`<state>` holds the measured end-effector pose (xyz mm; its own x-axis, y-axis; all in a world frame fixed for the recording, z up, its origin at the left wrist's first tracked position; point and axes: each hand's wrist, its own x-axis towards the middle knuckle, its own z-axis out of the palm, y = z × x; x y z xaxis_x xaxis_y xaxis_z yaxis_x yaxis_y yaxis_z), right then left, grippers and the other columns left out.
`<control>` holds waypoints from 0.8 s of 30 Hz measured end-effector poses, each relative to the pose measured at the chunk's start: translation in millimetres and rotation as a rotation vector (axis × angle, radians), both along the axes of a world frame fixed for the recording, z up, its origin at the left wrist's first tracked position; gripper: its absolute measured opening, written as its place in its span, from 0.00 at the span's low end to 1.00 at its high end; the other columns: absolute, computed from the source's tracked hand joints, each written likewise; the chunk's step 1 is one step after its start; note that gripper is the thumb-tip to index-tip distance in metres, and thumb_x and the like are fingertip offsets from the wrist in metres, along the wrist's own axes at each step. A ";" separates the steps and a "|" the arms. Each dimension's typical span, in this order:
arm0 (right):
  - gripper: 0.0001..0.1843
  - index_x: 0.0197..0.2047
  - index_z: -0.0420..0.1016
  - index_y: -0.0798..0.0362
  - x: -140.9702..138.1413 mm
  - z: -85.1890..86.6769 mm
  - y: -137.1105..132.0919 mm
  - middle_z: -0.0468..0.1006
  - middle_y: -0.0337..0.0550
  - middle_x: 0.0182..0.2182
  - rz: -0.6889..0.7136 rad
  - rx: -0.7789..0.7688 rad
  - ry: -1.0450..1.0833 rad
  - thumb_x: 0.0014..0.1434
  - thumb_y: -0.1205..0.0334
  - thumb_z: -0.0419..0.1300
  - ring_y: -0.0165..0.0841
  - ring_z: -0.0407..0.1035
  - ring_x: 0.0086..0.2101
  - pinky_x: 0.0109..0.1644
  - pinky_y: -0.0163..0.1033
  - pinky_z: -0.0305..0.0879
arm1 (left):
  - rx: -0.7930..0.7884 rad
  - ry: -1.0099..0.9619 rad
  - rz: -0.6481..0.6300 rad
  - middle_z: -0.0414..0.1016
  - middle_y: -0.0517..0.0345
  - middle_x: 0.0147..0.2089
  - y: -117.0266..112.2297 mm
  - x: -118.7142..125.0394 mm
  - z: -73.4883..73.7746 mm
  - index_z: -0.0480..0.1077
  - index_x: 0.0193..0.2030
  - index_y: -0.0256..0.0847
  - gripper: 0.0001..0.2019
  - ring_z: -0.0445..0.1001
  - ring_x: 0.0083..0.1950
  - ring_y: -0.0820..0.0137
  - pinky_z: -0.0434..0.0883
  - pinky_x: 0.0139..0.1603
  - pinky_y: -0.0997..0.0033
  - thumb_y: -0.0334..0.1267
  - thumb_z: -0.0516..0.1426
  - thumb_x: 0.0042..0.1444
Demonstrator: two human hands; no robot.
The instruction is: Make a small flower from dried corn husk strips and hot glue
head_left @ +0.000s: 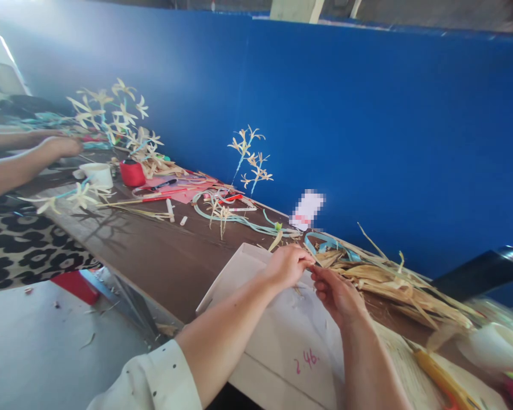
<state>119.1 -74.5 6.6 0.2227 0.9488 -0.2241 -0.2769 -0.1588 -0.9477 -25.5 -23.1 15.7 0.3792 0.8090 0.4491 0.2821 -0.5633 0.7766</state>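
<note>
Thin piece (315, 264), too small to identify, is sitting between left hand (287, 265) and right hand (338, 293), both pinching it over a pale box (245, 279); likely light, bendy, best held by its ends. Papery husks (378, 283) are lying alongside on the table (166, 253), spiky-petalled flowers (262, 175) standing beyond.

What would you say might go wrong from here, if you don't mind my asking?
The right hand is close to loose dried husks, which might snag on it. The yellow-handled tool lies near the right forearm, so a careless move might knock it. Farther left, a pale flower spray lies by the edge of the brown table and might be brushed off.
</note>
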 end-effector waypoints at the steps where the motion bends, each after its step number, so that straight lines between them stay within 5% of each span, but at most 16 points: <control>1: 0.13 0.32 0.78 0.59 -0.2 0.3 -0.4 0.71 0.41 0.24 0.000 -0.001 -0.012 0.43 0.61 0.69 0.21 0.58 0.20 0.16 0.24 0.54 | -0.009 0.004 -0.006 0.77 0.58 0.37 0.5 -0.5 0.3 0.77 0.35 0.42 0.08 0.73 0.39 0.72 0.68 0.44 0.75 0.34 0.55 0.53; 15: 0.15 0.32 0.79 0.61 -3.2 3.9 -1.4 0.72 0.41 0.21 0.035 -0.005 -0.008 0.41 0.60 0.70 0.21 0.61 0.18 0.17 0.24 0.59 | 0.065 -0.054 0.103 0.76 0.59 0.35 1.1 0.9 -2.9 0.77 0.33 0.41 0.09 0.72 0.38 0.74 0.66 0.40 0.77 0.33 0.54 0.55; 24: 0.14 0.35 0.78 0.60 -0.8 2.9 0.1 0.76 0.46 0.22 -0.050 -0.005 0.063 0.44 0.60 0.68 0.26 0.67 0.19 0.19 0.27 0.64 | 0.025 -0.082 0.052 0.76 0.59 0.35 1.2 -3.5 4.9 0.77 0.32 0.40 0.08 0.72 0.37 0.74 0.66 0.43 0.77 0.34 0.55 0.54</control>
<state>118.3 -74.4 9.5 0.2549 0.9358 -0.2434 -0.3432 -0.1478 -0.9276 -28.9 -21.9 20.6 0.2984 0.8147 0.4972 0.2478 -0.5692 0.7839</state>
